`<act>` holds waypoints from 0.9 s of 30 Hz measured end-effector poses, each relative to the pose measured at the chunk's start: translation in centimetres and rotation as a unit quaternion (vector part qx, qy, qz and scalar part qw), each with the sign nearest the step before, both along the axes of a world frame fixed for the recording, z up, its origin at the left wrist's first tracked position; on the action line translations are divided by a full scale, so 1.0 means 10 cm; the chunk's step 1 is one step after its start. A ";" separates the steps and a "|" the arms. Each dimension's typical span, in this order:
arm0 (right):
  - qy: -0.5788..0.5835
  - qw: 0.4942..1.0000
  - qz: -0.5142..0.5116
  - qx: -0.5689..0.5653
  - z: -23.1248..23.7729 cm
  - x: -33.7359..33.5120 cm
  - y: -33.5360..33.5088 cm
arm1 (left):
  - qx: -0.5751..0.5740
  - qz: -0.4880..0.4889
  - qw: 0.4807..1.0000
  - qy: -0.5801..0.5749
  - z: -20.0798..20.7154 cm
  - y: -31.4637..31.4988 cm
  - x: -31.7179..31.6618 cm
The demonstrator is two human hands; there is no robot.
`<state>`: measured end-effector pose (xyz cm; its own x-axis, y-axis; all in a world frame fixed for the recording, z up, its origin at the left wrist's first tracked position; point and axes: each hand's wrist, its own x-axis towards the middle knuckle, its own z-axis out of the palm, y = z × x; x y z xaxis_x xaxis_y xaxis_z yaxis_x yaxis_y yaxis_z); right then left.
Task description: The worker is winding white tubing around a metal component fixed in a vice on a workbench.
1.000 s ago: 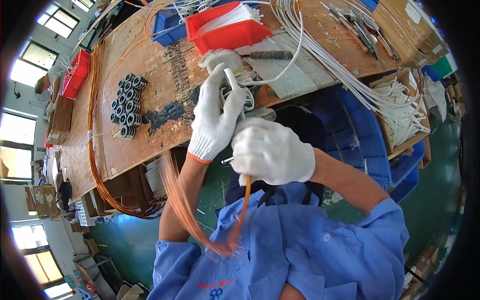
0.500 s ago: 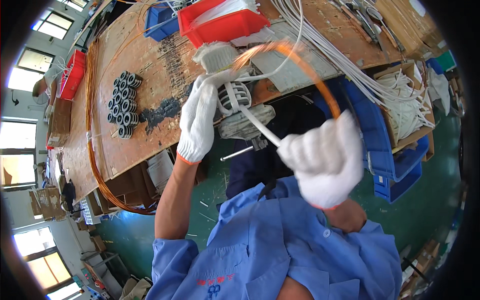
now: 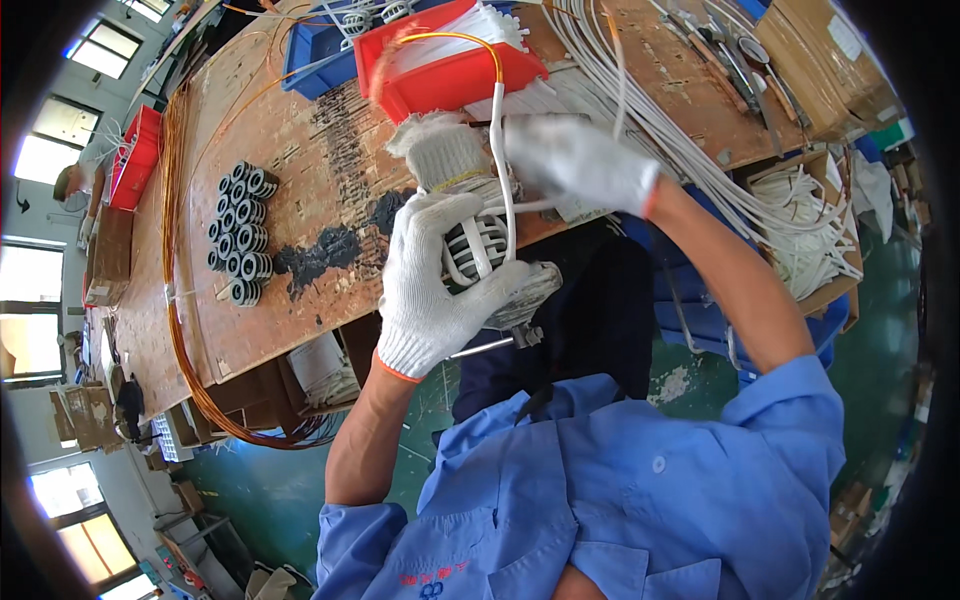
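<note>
At mid-frame sits the round metal motor core wound with white sleeved leads (image 3: 487, 262), probably heavy and rigid, so it is best gripped around the body rather than by its soft windings. The white-gloved left hand (image 3: 432, 285) is clamped around it from the left. Just above, the gloved right hand (image 3: 577, 160) is closed on a thin white sleeved wire (image 3: 499, 150), which looks light and bendable. Behind lies a red plastic bin (image 3: 452, 70); upper left, black ring cores (image 3: 240, 232) cluster on the worn wooden bench (image 3: 300, 160).
</note>
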<state>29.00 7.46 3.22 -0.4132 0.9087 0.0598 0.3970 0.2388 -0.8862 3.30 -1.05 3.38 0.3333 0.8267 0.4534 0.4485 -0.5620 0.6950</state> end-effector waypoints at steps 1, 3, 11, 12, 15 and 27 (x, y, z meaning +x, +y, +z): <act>-0.155 0.984 0.078 0.032 -0.03 0.14 -0.14 | 0.011 -0.010 1.000 0.004 0.01 0.01 0.01; -0.267 0.951 0.101 0.123 0.35 0.13 -0.29 | 0.022 0.004 1.000 0.001 0.01 0.02 0.03; -0.226 0.944 -0.064 0.233 0.49 -0.27 -1.32 | 0.005 0.041 0.998 0.036 0.19 0.02 0.15; -0.128 0.983 -0.086 0.095 0.50 -0.27 -1.36 | 0.014 0.037 0.998 0.041 0.19 0.05 0.15; 0.054 0.993 -0.063 -0.085 0.41 -0.20 -1.33 | 0.032 0.011 0.999 0.023 0.13 0.10 0.16; -0.004 0.958 -0.286 0.030 -0.48 0.79 1.77 | 0.026 0.005 0.999 0.047 0.14 0.10 0.23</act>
